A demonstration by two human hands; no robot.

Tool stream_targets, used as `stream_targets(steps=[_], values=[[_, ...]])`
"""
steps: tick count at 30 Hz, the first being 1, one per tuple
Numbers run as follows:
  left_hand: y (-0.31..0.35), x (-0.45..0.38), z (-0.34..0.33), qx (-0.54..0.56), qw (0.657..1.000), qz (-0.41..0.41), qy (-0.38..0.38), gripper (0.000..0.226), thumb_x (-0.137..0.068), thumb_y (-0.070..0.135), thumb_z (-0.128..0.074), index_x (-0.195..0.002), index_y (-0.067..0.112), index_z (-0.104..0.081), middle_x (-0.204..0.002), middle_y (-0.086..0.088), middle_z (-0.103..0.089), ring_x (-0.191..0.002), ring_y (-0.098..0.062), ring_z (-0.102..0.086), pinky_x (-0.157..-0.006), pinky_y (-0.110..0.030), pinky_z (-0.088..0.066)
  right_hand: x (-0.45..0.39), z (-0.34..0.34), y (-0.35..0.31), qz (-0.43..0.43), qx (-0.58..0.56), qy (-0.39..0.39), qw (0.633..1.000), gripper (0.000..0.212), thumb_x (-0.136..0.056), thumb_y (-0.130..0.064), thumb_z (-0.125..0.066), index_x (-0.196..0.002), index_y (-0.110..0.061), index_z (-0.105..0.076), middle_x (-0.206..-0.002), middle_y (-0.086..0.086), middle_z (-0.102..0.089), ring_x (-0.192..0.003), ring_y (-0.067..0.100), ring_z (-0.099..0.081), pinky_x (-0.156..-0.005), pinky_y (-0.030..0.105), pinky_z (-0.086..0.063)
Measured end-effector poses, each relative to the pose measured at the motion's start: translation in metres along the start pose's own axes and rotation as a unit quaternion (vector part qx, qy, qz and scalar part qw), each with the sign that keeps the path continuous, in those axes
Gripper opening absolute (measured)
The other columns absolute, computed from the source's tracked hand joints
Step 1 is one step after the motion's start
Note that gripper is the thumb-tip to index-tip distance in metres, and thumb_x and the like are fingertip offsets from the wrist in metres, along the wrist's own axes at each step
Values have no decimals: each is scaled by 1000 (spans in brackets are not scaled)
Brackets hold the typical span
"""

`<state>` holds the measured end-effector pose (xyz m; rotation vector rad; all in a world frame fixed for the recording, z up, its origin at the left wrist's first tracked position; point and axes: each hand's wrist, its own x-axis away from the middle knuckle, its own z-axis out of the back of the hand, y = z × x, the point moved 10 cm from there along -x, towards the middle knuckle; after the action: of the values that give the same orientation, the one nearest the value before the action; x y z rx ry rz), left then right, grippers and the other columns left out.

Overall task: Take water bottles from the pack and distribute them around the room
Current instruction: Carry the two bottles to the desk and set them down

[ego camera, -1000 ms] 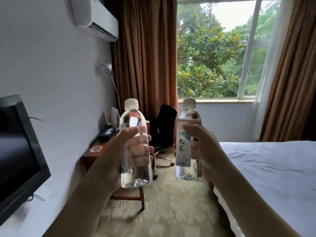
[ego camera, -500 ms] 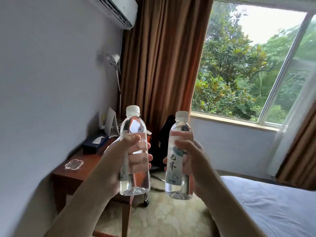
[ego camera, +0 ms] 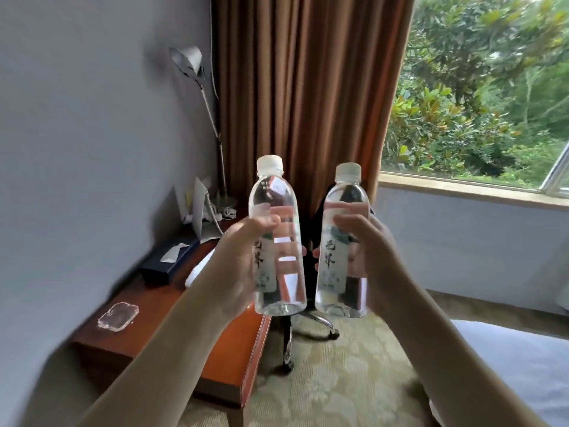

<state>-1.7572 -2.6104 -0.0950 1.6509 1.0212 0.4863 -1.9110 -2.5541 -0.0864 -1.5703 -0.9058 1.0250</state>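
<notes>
- Closer now comes the desk (ego camera: 234, 349), at 7 o'clock under my bottles.
- Left hand (ego camera: 237, 266) grips left bottle (ego camera: 277, 241); right hand (ego camera: 369, 260) grips right bottle (ego camera: 345, 241).
- Placing there seems next.

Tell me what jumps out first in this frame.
Two clear water bottles held upright side by side at centre frame: the left hand grips the left bottle, the right hand grips the right bottle. Below left sits a wooden desk; brown curtains hang behind.
</notes>
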Motion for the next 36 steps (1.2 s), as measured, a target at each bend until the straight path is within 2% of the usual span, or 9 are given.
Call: stream_targets(steps=[3, 6, 8, 11, 15, 20, 26, 30, 36], values=[[-7, -39, 20, -36, 997, -35, 50, 28, -81, 25, -59, -105, 13, -66, -83, -4, -70, -82, -25, -69, -67, -35, -60, -66, -11, 28, 0, -9, -72, 997, 19, -69, -25, -67, -88, -29, -69, -75, -4, -70, -71, 16, -70, -62, 35, -58], [-11, -69, 52, -83, 989, -54, 112, 26, -88, 24, -59, -110, 11, -64, -90, -5, -71, -87, -23, -71, -75, -36, -57, -122, -43, 48, -8, -8, -183, 983, 32, -68, -17, -70, -98, -27, -65, -76, -9, -71, -71, 10, -71, -57, 23, -55], [-15, -79, 80, -98, 979, -61, 170, 34, -89, 21, -62, -119, 7, -60, -98, -12, -69, -94, -31, -70, -82, -43, -57, -151, -68, 64, -17, -7, -246, 969, 39, -65, -13, -70, -103, -23, -64, -81, -7, -72, -75, 12, -71, -59, 24, -56], [-17, -82, 136, -123, 947, -66, 289, 34, -82, 19, -71, -113, 9, -63, -97, -12, -69, -97, -33, -68, -87, -48, -55, -188, -116, 97, -36, -7, -318, 947, 44, -63, -11, -70, -106, -19, -61, -88, 1, -67, -81, 18, -67, -68, 36, -56], [-26, -62, 209, -141, 895, -66, 418, 33, -73, 16, -77, -104, 15, -66, -90, -1, -72, -92, -25, -69, -79, -42, -53, -212, -182, 144, -33, 4, -407, 913, 47, -64, -4, -70, -106, -23, -59, -83, -8, -63, -79, 7, -65, -69, 31, -56], [-60, -33, 289, -168, 827, -53, 534, 41, -62, 14, -84, -98, 23, -67, -89, 1, -74, -89, -19, -72, -79, -41, -57, -219, -249, 218, -61, 31, -503, 862, 48, -60, 1, -67, -102, -20, -58, -93, 0, -61, -86, 24, -62, -78, 36, -57], [-131, -13, 373, -217, 772, 29, 597, 55, -56, 28, -88, -105, 38, -64, -102, 6, -75, -98, -14, -72, -91, -48, -57, -228, -305, 322, -99, 99, -587, 798, 35, -59, 7, -64, -90, 10, -48, -80, 30, -51, -72, 26, -54, -63, 33, -49], [-186, -1, 411, -235, 737, 79, 629, 58, -60, 20, -89, -108, 36, -62, -100, 10, -73, -94, -8, -70, -90, -39, -57, -241, -327, 408, -123, 169, -608, 766, 48, -56, -2, -74, -98, -15, -57, -89, 13, -60, -78, 22, -58, -69, 44, -49], [-252, 4, 473, -220, 718, 122, 649, 58, -63, 7, -89, -108, 32, -62, -97, 11, -73, -90, -7, -70, -79, -21, -54, -249, -366, 498, -147, 197, -637, 731, 60, -56, 6, -75, -109, -13, -55, -96, 8, -60, -82, 17, -58, -66, 33, -51]])
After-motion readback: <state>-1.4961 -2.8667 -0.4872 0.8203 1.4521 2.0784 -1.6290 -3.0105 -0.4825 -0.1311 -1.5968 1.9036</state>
